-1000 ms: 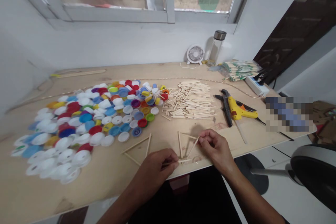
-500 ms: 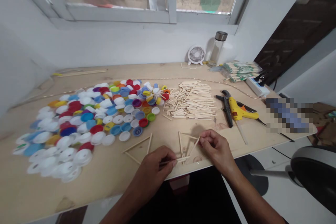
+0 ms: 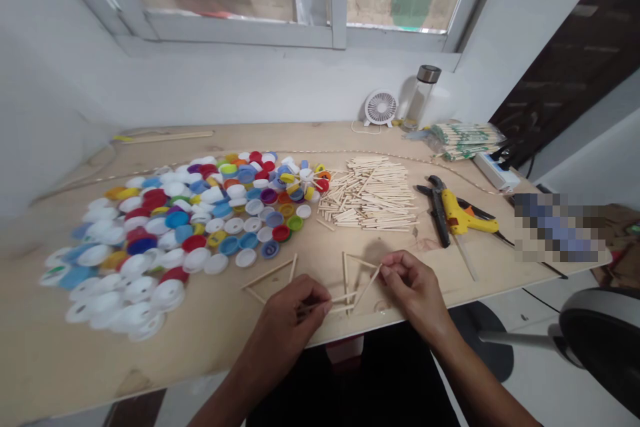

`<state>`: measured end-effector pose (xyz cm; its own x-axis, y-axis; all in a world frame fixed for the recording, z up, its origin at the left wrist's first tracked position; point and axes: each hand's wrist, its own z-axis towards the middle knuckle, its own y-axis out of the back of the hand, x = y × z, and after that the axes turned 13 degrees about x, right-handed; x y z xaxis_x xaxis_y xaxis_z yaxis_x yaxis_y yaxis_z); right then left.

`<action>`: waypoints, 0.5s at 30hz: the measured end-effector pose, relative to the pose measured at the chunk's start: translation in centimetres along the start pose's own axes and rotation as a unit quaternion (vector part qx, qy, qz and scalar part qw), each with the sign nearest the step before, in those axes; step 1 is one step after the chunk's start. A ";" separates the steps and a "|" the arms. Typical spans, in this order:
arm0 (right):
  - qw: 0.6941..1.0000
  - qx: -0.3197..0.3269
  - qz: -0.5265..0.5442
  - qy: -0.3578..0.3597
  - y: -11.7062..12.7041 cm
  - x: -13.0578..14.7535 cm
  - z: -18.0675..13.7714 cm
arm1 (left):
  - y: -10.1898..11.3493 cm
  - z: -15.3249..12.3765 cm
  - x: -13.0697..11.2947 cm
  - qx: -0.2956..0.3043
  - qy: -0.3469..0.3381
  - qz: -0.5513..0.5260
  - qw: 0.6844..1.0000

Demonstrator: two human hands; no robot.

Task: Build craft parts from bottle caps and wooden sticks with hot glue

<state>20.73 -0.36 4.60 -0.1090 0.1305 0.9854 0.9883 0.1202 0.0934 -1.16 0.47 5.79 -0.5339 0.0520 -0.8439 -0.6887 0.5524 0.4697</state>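
My left hand (image 3: pixel 295 313) is closed, pinching a thin wooden stick (image 3: pixel 343 297) between thumb and fingertips, low over the front edge of the table. A second stick reaches out beside it. My right hand (image 3: pixel 413 283) is also closed, its thumb and fingertips on the upper end of a slanted wooden stick (image 3: pixel 367 287). That stick belongs to an angular arrangement with an upright stick (image 3: pixel 345 277) and a top stick (image 3: pixel 363 260); whether they are joined I cannot tell. Left of it lies another stick figure (image 3: pixel 270 270), partly hidden behind my left hand.
Coloured bottle caps (image 3: pixel 195 220) spread over the left of the table (image 3: pixel 210 327). A stick pile (image 3: pixel 375 193) sits mid-table, with a yellow glue gun (image 3: pixel 463 217) and black-handled pliers (image 3: pixel 440 213) to its right. Behind are a small fan (image 3: pixel 381 108), bottle (image 3: pixel 419 100) and power strip (image 3: pixel 495 172).
The view has shifted slightly, moving the scene rightward. My left hand has drawn a little left relative to the arrangement, its stick now angled upward. My right hand keeps its pinch.
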 end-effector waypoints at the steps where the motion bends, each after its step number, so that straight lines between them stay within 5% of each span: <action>1: 1.000 -0.003 0.004 0.000 -0.2 0.1 0.0 | 0.1 0.0 0.2 -0.003 -0.001 -0.001 1.000; 15: 1.000 0.001 -0.012 0.005 -2.2 0.6 0.4 | 1.8 -1.1 1.4 -0.075 -0.003 0.005 0.997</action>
<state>18.47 -0.13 4.94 -0.1319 0.1182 0.9842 0.9852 0.1256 0.1169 -3.68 0.64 5.72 -0.5381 0.0620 -0.8406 -0.7492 0.4219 0.5107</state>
